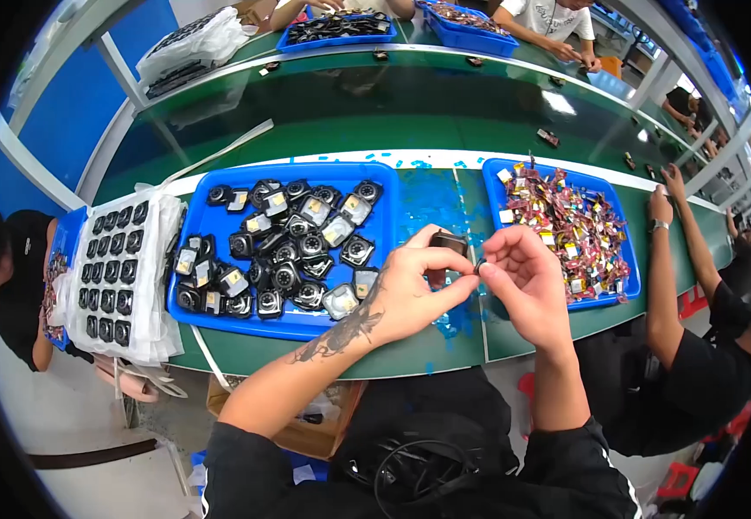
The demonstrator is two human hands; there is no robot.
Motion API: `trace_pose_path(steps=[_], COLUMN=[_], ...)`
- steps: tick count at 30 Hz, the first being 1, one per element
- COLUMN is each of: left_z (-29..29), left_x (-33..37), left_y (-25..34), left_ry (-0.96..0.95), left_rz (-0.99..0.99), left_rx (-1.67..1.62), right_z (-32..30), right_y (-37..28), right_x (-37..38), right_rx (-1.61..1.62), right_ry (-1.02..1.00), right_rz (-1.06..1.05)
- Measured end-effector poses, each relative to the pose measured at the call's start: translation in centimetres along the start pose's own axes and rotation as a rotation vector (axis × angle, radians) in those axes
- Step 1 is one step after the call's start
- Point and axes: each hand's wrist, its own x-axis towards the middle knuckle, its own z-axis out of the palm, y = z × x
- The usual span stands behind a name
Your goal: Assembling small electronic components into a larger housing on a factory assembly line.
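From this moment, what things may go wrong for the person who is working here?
The left hand holds a small black case with the fingers, close to the right hand; it might slip and drop onto the table's blue scraps.

The small red parts are heaped in the right tray, so they could tangle or spill.

Black camera-like parts lie on each other in the left tray and may get scratched.

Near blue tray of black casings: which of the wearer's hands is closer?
Left: the left hand is by the tray, at its right edge; the right hand is farther right.
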Motion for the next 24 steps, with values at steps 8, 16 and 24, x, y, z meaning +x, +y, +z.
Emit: trace_pose_path(steps=[8, 16, 24], left_z=[0.2, 0.2, -0.3], left_x=[0.1, 0.2, 0.6], left_y=[-0.1, -0.2, -0.9], left_ry=[-0.026, -0.044, -0.020], left_rz=[-0.049, -0.107, -0.124], left_rx=[-0.070, -0.023, -0.101], right_z=[-0.8, 0.6, 0.8], right_y=[-0.3, -0.2, 0.3], right_x=[0.2, 0.1, -1.2], right_rx=[-0.162, -0.691, -0.580], right_ry=[-0.020, 0.027, 0.061], right_rz=[-0.057, -0.312, -0.238])
